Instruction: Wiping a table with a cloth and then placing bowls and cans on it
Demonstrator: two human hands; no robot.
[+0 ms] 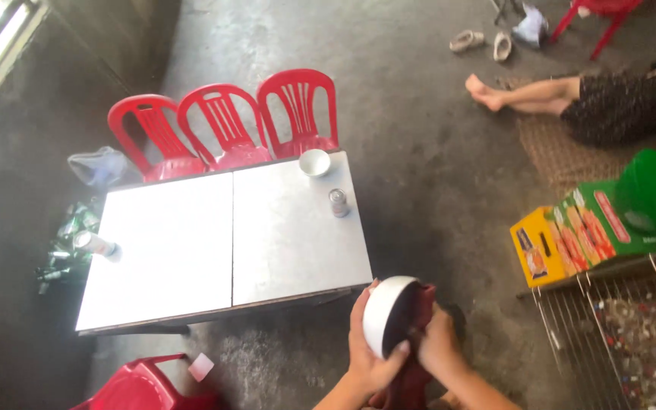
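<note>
My left hand (pixel 366 345) grips a white bowl (pixel 383 311) by its rim, tilted on its side near the table's front right corner. My right hand (pixel 440 345) presses a dark red cloth (pixel 419 304) into the bowl's inside. The cloth hangs down between my wrists. On the metal table (pixel 191 250) stand another white bowl (pixel 314 162) at the far right edge and a drink can (pixel 339 202) close to it.
Three red plastic chairs (pixel 225 125) line the table's far side, and a red stool (pixel 134 386) sits at its near left. Another can (pixel 94 244) lies at the table's left edge. A person's bare legs (pixel 529 93) rest on a mat. Coloured cartons (pixel 571 235) and a wire rack (pixel 616 334) stand at right.
</note>
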